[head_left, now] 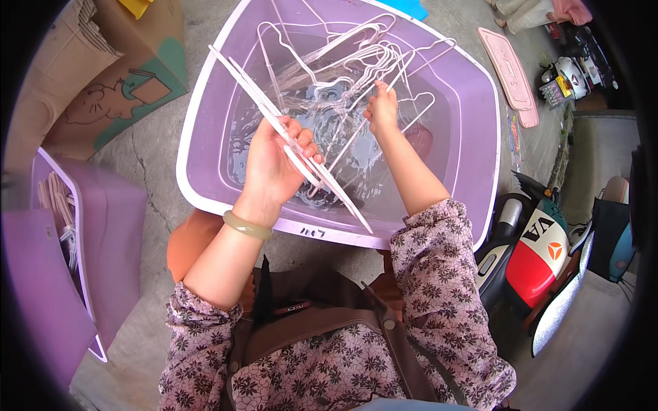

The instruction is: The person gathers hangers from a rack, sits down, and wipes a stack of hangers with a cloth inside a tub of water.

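A large purple tub (471, 116) with a white rim stands in front of me, holding water and a tangle of thin white clothes hangers (373, 58). My left hand (281, 154), with a bangle on its wrist, is closed round a few white hangers (257, 96) held together over the tub's near left part. Farther right, my right hand (382, 108) is closed on a hanger at the edge of the tangle. That hanger's long bar slants down toward the water. The lower parts of several hangers are blurred by the rippling water.
At the left stand a cardboard box (147, 68) and a purple bin (113, 212) holding more hangers. A pink lid (507, 75) lies on the concrete floor at the right. A red and white scooter (538, 260) is parked close by on the right. Another person's legs (524, 15) show at the far right.
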The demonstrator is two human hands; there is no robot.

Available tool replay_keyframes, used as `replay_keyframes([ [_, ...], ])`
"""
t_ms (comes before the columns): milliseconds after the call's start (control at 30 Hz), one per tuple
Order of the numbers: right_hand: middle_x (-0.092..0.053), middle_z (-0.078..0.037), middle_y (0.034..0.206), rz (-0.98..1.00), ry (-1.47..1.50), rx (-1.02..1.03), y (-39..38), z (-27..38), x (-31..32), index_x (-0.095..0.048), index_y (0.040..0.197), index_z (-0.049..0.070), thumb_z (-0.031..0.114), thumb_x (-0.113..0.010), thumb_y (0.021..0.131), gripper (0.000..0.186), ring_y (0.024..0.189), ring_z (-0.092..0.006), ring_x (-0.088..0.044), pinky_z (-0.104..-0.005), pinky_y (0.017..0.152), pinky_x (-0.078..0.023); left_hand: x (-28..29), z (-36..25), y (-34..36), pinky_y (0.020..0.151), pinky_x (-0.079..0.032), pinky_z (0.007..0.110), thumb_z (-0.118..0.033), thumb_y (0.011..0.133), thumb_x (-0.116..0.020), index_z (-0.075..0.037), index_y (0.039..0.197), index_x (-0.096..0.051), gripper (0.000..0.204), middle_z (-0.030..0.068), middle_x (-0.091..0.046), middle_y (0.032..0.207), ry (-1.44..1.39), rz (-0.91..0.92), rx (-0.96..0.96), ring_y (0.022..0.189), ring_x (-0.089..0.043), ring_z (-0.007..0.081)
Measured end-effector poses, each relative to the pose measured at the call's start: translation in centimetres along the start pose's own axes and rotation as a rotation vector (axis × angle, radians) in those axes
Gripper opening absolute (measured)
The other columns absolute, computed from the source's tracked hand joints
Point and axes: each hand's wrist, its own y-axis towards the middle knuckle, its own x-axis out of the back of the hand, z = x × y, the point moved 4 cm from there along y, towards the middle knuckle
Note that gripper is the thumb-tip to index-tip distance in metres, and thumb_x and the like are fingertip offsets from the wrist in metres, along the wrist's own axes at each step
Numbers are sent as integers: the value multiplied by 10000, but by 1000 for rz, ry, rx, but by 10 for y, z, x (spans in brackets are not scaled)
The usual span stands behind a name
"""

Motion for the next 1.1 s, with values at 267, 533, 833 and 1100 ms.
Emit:
replay_keyframes([
  [267,-292,90,515,400,-262,255,-85,116,22,-589,1060,117,279,-440,952,245,399,-11,-220,-202,363,-170,11,10,5,566,-350,323,-243,904,-412,-124,556,-361,371,7,-337,518,-31,104,15,514,-367,164],
  [533,-265,62,537,541,-193,572,-162,227,31,-417,1288,79,328,-331,979,406,416,-14,-196,-190,374,-146,6,14,5,559,-363,307,-204,862,-475,-67,751,-507,180,33,-416,566,-7,46,19,528,-407,162],
  [833,-242,69,487,1247,-119,246,-170,256,39,-291,1337,-11,332,-253,989,490,355,-9,-160,-172,316,-144,22,8,10,576,-442,304,-55,768,-498,31,1171,-482,412,199,-562,1043,134,-47,-48,718,-523,230],
  [1100,-363,7,649,1158,182,-265,-121,205,-9,-475,1213,79,313,-435,908,386,592,-118,-331,-290,544,-296,-17,16,-6,619,-428,271,-50,773,-351,95,1313,-324,560,306,-410,1284,187,299,102,914,-542,243],
])
